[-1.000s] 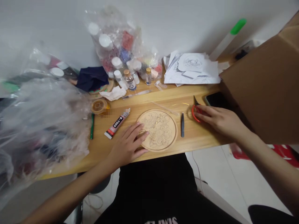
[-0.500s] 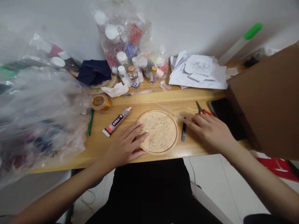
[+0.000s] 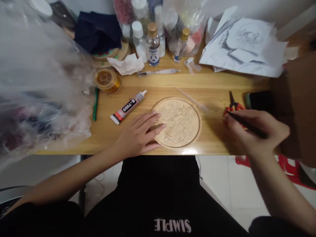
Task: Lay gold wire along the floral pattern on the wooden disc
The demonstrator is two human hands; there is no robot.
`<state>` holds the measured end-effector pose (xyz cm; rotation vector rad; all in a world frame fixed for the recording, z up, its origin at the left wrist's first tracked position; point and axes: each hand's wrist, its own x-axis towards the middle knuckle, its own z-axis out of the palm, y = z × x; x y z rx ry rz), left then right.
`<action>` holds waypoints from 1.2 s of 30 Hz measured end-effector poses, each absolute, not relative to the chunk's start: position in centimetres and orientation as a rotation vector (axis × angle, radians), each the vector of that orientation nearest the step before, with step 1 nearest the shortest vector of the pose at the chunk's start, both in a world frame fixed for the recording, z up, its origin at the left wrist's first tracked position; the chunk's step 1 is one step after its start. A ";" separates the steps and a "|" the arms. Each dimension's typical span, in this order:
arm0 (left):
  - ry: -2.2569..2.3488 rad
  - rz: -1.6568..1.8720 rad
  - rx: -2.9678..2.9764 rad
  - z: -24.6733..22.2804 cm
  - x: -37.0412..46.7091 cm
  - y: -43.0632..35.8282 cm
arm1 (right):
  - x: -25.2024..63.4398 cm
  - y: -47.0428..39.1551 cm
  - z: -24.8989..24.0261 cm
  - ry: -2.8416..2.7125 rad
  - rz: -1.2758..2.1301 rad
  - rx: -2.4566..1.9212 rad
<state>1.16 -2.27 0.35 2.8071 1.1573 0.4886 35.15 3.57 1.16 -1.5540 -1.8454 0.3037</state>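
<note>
My left hand (image 3: 142,135) lies with outstretched, slightly spread fingers on the left side of a round wooden disc (image 3: 181,126). Its thumb touches the lower rim. Pencil-like outlines of flowers and leaves cover the disc, inside a grooved border. Over the table's right side, my right hand (image 3: 261,131) is closed on slim black tweezers (image 3: 248,124), their thin end pointing left toward the disc. Just behind that hand lie red-handled pliers (image 3: 233,102), partly covered by it. A thin clear stick (image 3: 190,96) rests by the disc's upper right edge.
Left of the disc lies a B-7000 glue tube (image 3: 128,107), with a spool of golden wire (image 3: 107,80) and a green pencil (image 3: 95,104) beyond. Small bottles (image 3: 153,46), a pen (image 3: 160,72) and drawn papers (image 3: 243,49) line the back. A cardboard box (image 3: 301,108) bounds the right.
My right hand has picked the black tweezers up from the table and moved right with them. My left hand stays on the disc. The view has tilted down and closer.
</note>
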 end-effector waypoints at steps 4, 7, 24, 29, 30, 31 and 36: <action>1.162 0.470 2.783 0.3 1.1 -2.3 | 31.7 1.6 1.8 -1.389 0.814 -1.286; 1.158 0.474 2.775 0.2 1.1 -2.3 | 29.2 0.5 2.0 -1.354 1.074 -1.289; 1.152 0.458 2.788 0.1 1.3 -2.2 | 26.6 2.6 3.2 -2.166 1.155 -0.994; 1.180 0.417 2.787 0.2 1.2 -2.2 | 26.8 5.0 3.3 -2.359 1.144 -0.778; 1.188 0.418 2.785 0.1 1.2 -2.2 | 26.8 5.3 3.2 -2.379 1.146 -0.763; 1.194 0.420 2.783 0.1 1.2 -2.2 | 26.9 5.5 3.2 -2.391 1.154 -0.757; 1.175 0.422 2.746 0.0 1.1 -2.3 | 26.8 6.0 3.0 -2.369 1.269 -0.758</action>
